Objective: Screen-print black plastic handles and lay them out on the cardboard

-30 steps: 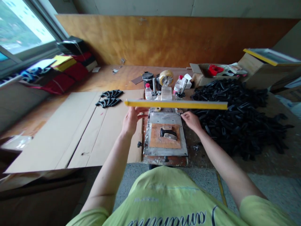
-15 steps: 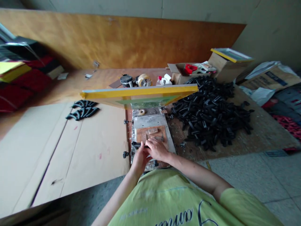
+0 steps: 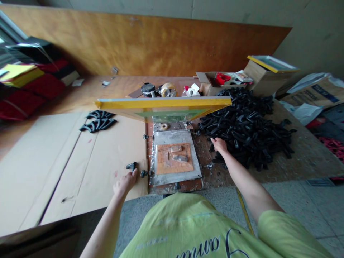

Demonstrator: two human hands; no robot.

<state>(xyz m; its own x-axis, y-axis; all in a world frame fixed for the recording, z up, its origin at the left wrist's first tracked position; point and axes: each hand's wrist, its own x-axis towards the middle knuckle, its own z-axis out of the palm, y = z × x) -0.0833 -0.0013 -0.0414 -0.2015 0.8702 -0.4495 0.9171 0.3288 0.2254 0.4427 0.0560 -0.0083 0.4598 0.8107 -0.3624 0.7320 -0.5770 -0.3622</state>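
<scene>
My left hand [image 3: 125, 183] is closed on a black plastic handle [image 3: 131, 166], a short bent piece held low over the cardboard sheet [image 3: 107, 157]. At the near left edge of a big pile of similar black handles [image 3: 242, 125] is my right hand [image 3: 219, 145]. Its fingertips are pinched on one handle there, partly hidden by the fingers. Between the hands lies a metal plate [image 3: 174, 136] bearing a brown board with small raised blocks [image 3: 176, 148]; no handle sits on it. Two short rows of black handles [image 3: 98, 124] rest on the cardboard at the left.
A yellow-edged screen frame [image 3: 163, 103] stands raised behind the plate. Black knobs [image 3: 144, 173] stick out beside the plate. Behind are a tape roll [image 3: 168, 90], a dark tub [image 3: 147, 89], a red-capped bottle [image 3: 185, 91] and an open carton [image 3: 206, 84]. Red and black bundles [image 3: 37, 86] sit far left.
Both hands were together over the near part of the plate with a black handle. The left has moved left with a handle to above the cardboard; the right has moved right to the pile.
</scene>
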